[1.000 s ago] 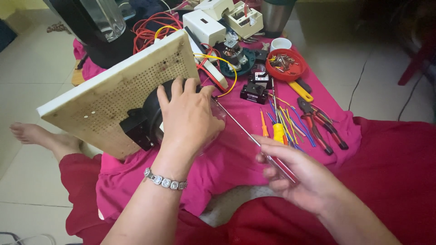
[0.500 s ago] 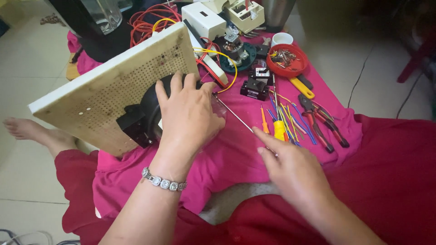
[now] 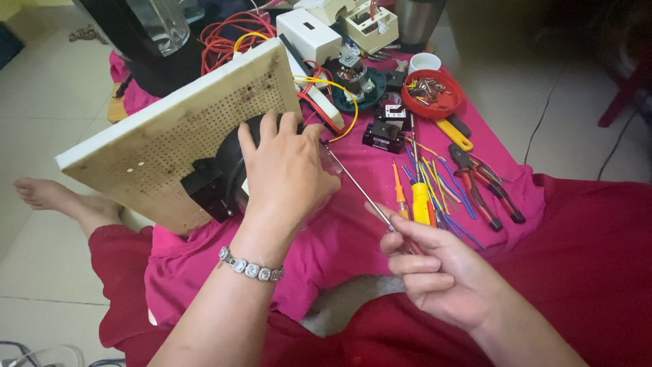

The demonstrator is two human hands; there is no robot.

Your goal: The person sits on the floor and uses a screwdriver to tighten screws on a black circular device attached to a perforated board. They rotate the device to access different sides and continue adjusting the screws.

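Note:
My left hand (image 3: 285, 173) grips a black motor-like part (image 3: 217, 180) fixed to the back of a tilted perforated cream board (image 3: 176, 132). A sparkling bracelet (image 3: 251, 266) circles that wrist. My right hand (image 3: 435, 268) holds a long thin screwdriver (image 3: 360, 194) by its handle. Its metal shaft runs up and left, and the tip meets the black part just right of my left fingers. The handle is hidden inside my fingers.
On the pink cloth (image 3: 339, 245) lie pliers (image 3: 485, 187), a yellow screwdriver (image 3: 421, 200), coloured wires (image 3: 441, 197), a red bowl of small parts (image 3: 431, 95), black electrical blocks (image 3: 384, 132), white boxes (image 3: 312, 34) and red cable (image 3: 221, 41). A bare foot (image 3: 51, 197) rests on the tiled floor.
The board and my left hand have shifted slightly left and down in view. My right hand has adjusted its grip on the screwdriver, whose tip stays at the black part.

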